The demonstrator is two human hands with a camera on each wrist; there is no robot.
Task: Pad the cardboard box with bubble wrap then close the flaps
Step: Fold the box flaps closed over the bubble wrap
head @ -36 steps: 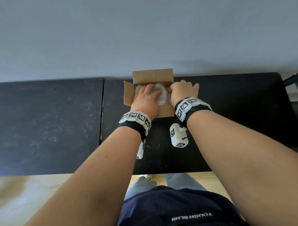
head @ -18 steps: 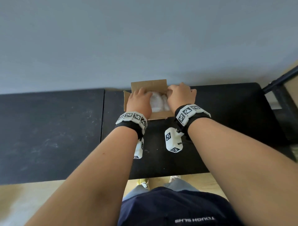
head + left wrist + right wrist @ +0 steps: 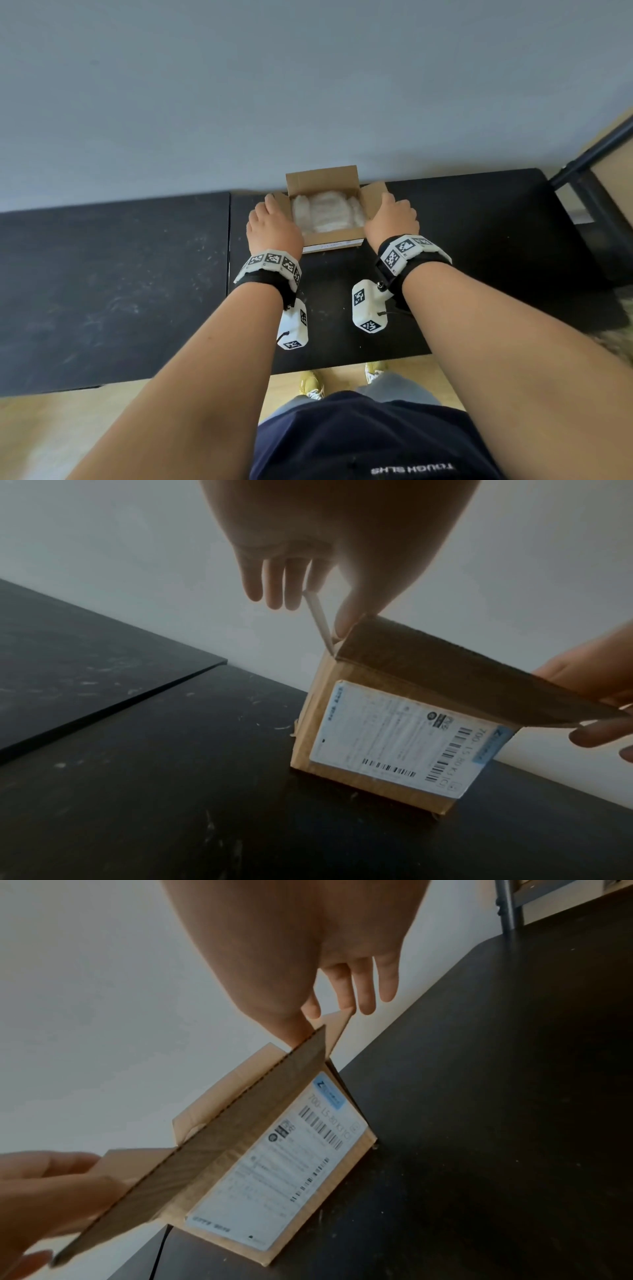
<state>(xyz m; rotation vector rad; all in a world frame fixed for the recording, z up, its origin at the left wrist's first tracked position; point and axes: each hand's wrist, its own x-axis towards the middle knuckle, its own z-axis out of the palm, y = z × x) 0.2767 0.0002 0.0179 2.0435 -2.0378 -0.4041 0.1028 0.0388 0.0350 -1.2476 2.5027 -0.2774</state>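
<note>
A small cardboard box (image 3: 334,236) stands on the black table (image 3: 479,233) near the wall, with white bubble wrap (image 3: 325,212) filling its inside. Its back flap (image 3: 322,178) stands upright, and its near flap (image 3: 462,674) juts out above the shipping label (image 3: 394,737). My left hand (image 3: 274,226) pinches the left side flap (image 3: 316,618) between thumb and fingers. On the other side, my right hand (image 3: 392,219) pinches the right side flap (image 3: 337,1026) the same way. Both side flaps lean outward.
A second black tabletop (image 3: 113,281) adjoins on the left across a narrow seam. A grey wall (image 3: 308,85) rises right behind the box. A dark metal frame (image 3: 589,150) stands at the table's far right corner. The floor and my shoes (image 3: 311,383) show below the near edge.
Both hands have come off the bubble wrap inside the box and moved outward to the side flaps. The wrap now lies uncovered.
</note>
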